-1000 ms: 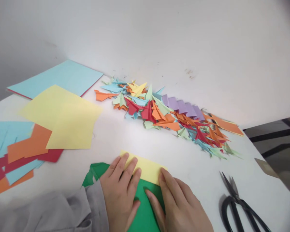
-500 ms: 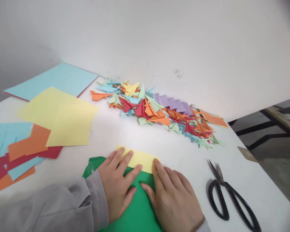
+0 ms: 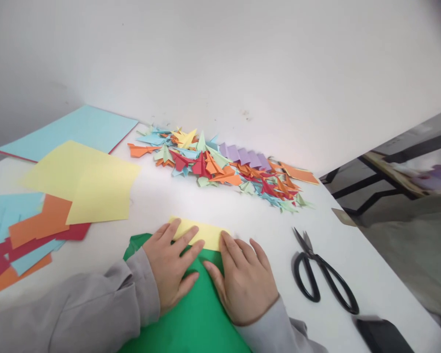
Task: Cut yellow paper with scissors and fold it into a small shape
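A narrow yellow paper strip [image 3: 208,236] lies over the far edge of a green sheet [image 3: 193,323] at the front of the table. On the strip's left part, my left hand [image 3: 173,272] rests palm down with its fingers spread. The fingertips of my right hand [image 3: 247,279] press on the strip's right end; its thumb is held apart over the green sheet. Both hands are open and flat, grasping nothing. Parts of the strip are hidden under the fingers.
Folded paper planes [image 3: 206,164] in several colours are heaped along the wall. Yellow sheets [image 3: 99,191], a light blue sheet [image 3: 73,130] and orange pieces [image 3: 40,223] lie left. Black-handled scissors [image 3: 310,255] and a black flat object [image 3: 382,336] are on the right.
The view has shifted, so the scissors and planes appear farther left and the black flat object shows at lower right. Both hands stay on the yellow strip.
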Tool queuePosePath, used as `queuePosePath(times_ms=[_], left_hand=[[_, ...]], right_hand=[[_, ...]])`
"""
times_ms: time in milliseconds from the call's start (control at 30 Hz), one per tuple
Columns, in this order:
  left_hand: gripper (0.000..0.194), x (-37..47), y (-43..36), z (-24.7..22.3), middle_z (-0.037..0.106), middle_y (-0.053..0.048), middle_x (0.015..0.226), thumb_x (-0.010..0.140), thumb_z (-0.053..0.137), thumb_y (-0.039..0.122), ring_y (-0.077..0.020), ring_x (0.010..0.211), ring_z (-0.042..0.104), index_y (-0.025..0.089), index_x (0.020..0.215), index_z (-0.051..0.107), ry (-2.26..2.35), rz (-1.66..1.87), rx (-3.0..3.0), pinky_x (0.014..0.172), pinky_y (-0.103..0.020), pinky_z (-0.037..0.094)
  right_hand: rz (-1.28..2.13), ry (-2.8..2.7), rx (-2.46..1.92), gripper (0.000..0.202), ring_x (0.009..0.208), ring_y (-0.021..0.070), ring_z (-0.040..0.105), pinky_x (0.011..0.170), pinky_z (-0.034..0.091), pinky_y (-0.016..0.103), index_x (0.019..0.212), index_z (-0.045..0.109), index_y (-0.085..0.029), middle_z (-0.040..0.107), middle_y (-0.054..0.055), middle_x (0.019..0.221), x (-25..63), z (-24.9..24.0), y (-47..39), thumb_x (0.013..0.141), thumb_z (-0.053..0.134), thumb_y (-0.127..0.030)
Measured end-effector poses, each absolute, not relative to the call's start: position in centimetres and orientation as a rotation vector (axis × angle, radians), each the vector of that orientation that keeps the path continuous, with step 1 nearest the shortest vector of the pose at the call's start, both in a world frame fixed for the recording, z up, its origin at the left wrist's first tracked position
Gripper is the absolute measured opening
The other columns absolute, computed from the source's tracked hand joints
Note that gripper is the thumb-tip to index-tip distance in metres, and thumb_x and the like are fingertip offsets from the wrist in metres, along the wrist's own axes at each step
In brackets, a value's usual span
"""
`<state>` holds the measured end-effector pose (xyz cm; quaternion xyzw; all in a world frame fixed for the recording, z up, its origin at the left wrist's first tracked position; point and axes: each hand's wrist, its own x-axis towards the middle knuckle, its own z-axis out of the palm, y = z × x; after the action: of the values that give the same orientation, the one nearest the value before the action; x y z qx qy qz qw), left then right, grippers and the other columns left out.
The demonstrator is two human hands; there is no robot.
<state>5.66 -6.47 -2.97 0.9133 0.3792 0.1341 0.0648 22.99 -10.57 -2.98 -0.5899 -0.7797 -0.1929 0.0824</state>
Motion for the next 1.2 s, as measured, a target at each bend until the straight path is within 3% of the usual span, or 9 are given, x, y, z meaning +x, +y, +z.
queuePosePath(times_ms=[233, 533, 800, 1200], left_hand=[[0.07, 5.5, -6.3, -3.0, 0.046, -0.007, 0.128, 0.067, 0.041, 0.068, -0.037, 0.117, 0.031, 0.023, 0.12, 0.049, 1.081, 0.401, 2.809, 0.093, -0.052, 0.028], [0.074, 5.5, -6.3, -3.0, 0.046, -0.008, 0.128, 0.066, 0.039, 0.071, -0.037, 0.118, 0.03, 0.024, 0.122, 0.047, 1.086, 0.406, 2.82, 0.093, -0.052, 0.029], [0.075, 5.5, -6.3, -3.1, 0.045, -0.008, 0.129, 0.066, 0.04, 0.07, -0.038, 0.118, 0.03, 0.023, 0.124, 0.045, 1.081, 0.423, 2.818, 0.092, -0.053, 0.028], [0.073, 5.6, -6.3, -3.1, 0.045, -0.007, 0.129, 0.067, 0.037, 0.071, -0.0374, 0.118, 0.031, 0.022, 0.12, 0.05, 1.089, 0.444, 2.799, 0.093, -0.052, 0.028]], right_hand=[[-0.484, -2.365, -1.811, 0.059, 0.099, 0.0277, 0.05, 0.093, 0.026, 0.047, 0.119, 0.051, -0.01, 0.055, 0.015, 0.117, 22.8, -2.8, -11.1, 0.081, 0.036, -0.054], [-0.437, -2.322, -1.889, 0.064, 0.103, 0.0328, 0.049, 0.087, 0.03, 0.051, 0.125, 0.046, -0.025, 0.051, 0.016, 0.121, 21.8, -2.8, -11.7, 0.076, 0.031, -0.064], [-0.425, -2.319, -1.889, 0.067, 0.104, 0.0334, 0.048, 0.087, 0.03, 0.052, 0.124, 0.047, -0.023, 0.05, 0.017, 0.122, 21.9, -2.8, -11.7, 0.074, 0.032, -0.066], [-0.469, -2.27, -1.873, 0.064, 0.105, 0.0317, 0.045, 0.08, 0.033, 0.043, 0.122, 0.049, -0.019, 0.049, 0.016, 0.124, 21.8, -2.4, -12.1, 0.077, 0.034, -0.062]])
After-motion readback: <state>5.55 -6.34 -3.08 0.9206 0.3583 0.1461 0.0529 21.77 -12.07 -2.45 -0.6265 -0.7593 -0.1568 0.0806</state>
